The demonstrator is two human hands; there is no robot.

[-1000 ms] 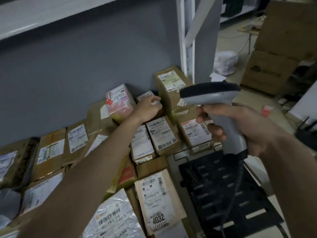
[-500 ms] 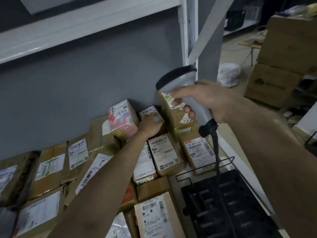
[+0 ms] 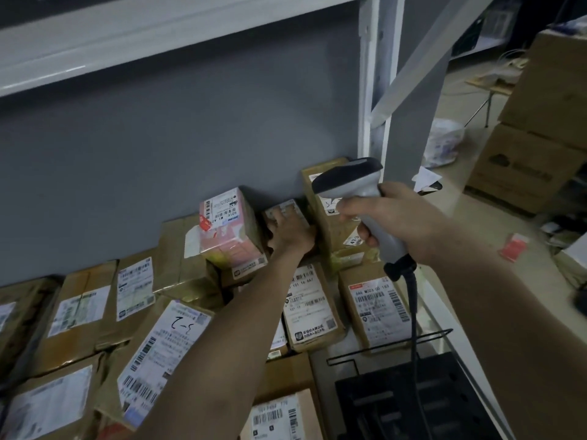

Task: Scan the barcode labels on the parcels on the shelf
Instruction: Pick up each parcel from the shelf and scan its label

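Many brown parcels with white barcode labels lie on the shelf against a grey back wall. My left hand (image 3: 290, 238) reaches to the back row and grips a small labelled parcel (image 3: 287, 208) wedged between a pink box (image 3: 228, 230) and a tall brown box (image 3: 330, 230); its fingers cover part of the label. My right hand (image 3: 403, 217) grips the handle of a grey barcode scanner (image 3: 349, 179). The scanner's dark head hangs just right of and above the small parcel, in front of the tall box. Two labelled parcels (image 3: 313, 309) (image 3: 378, 303) lie under my arms.
A black wire rack (image 3: 397, 392) sits on the shelf at the lower right, with the scanner cable (image 3: 413, 312) hanging over it. The white upright (image 3: 370, 90) and the upper shelf edge (image 3: 127, 42) frame the bay. Large cardboard boxes (image 3: 540, 122) stand on the floor to the right.
My right hand has carried the scanner up and toward the back row, close to the small parcel. The left hand has stayed on that parcel. The view has tilted upward.
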